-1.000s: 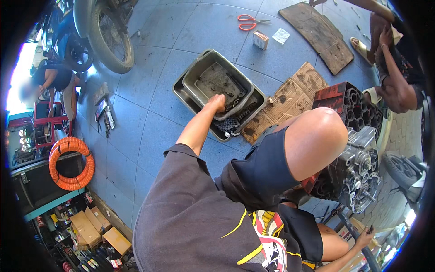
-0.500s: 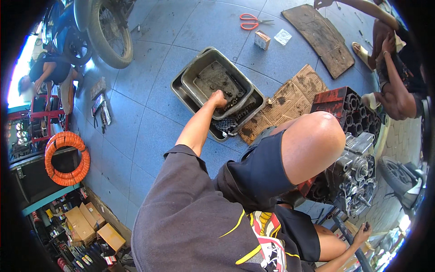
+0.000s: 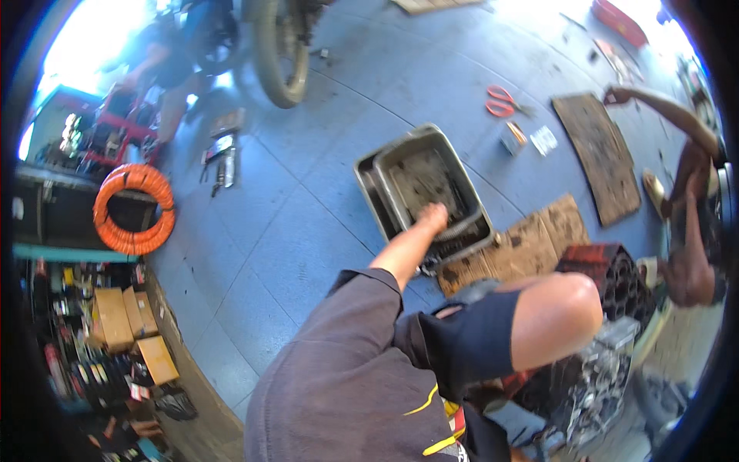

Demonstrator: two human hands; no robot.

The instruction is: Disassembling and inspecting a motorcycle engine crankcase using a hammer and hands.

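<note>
My left hand (image 3: 433, 218) reaches down into a grey plastic basin (image 3: 467, 171), its fingers curled closed near the basin's front side. Whatever they hold, if anything, is hidden. The basin rests in a larger grey tub (image 3: 371, 196), and dark grime and small pieces lie on its bottom. My right hand is outside the picture. Beyond my raised knee, a metal engine (image 3: 596, 377) rests against a red crate with round openings (image 3: 589, 258).
Stained cardboard (image 3: 543, 235) lies right of the tub. Farther off are red-handled scissors (image 3: 500, 104), a small box (image 3: 513, 138), a white packet (image 3: 543, 141) and a dark board (image 3: 596, 158). Another person (image 3: 689, 246) sits at right. An orange coil (image 3: 108, 212) stands left, a motorcycle wheel (image 3: 269, 65) behind.
The view has swung, so the tub and floor items appear lower and farther right. My left hand stays in the basin. My right hand, earlier at lower right, has left the picture.
</note>
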